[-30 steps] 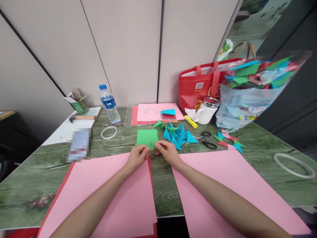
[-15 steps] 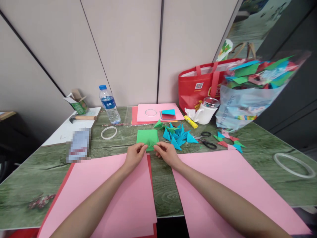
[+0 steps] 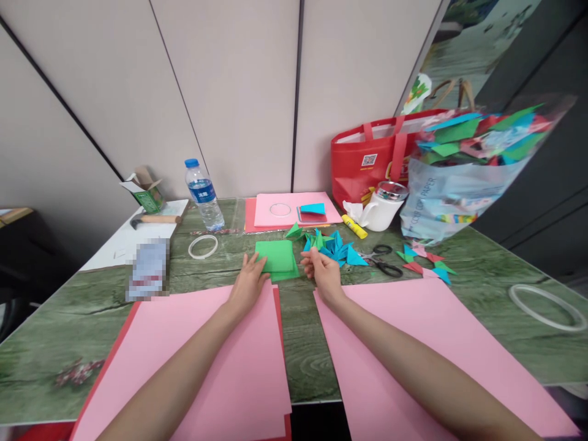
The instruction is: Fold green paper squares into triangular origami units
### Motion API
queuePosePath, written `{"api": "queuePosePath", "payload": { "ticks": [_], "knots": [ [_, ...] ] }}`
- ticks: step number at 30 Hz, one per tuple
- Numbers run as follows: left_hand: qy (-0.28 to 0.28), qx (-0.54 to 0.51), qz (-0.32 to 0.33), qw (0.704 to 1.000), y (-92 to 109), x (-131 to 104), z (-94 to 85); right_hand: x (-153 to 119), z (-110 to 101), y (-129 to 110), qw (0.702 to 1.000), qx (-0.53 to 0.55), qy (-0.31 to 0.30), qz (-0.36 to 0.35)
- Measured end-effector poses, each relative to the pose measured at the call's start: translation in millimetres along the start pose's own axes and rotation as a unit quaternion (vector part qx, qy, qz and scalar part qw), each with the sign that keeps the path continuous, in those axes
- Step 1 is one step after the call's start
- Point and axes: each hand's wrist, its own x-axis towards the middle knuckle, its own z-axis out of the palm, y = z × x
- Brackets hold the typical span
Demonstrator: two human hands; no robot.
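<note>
Green square sheets lie stacked on the table between my hands. My left hand rests at the stack's left edge, its fingers spread and holding nothing. To the right of the stack, my right hand is raised with its fingers curled together, beside the pile of folded blue and green paper pieces. What the right fingers hold, if anything, is too small to tell. Large pink sheets lie under both forearms.
Black-handled scissors, a yellow glue stick and a white mug stand or lie right of the pile. A water bottle, white ring and hammer are at the left. A filled plastic bag is at the right.
My hands have moved apart from the green paper's front edge. The left fingers have spread at the stack's left side; my right hand has shifted right toward the folded pieces.
</note>
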Motion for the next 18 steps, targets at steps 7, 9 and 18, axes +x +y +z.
{"api": "queuePosePath", "payload": {
  "ticks": [7,9,18],
  "knots": [
    [-0.005,-0.01,0.005,1.0,-3,-2,0.1,-8,2,0,0.992,-0.081,-0.088,-0.042],
    [0.002,-0.015,0.001,1.0,-5,-2,0.9,-10,2,1,0.988,-0.096,-0.1,-0.067],
    [0.0,-0.001,0.033,0.999,-6,0,-1.4,-7,1,9,0.987,-0.09,-0.105,-0.077]
  ]
}}
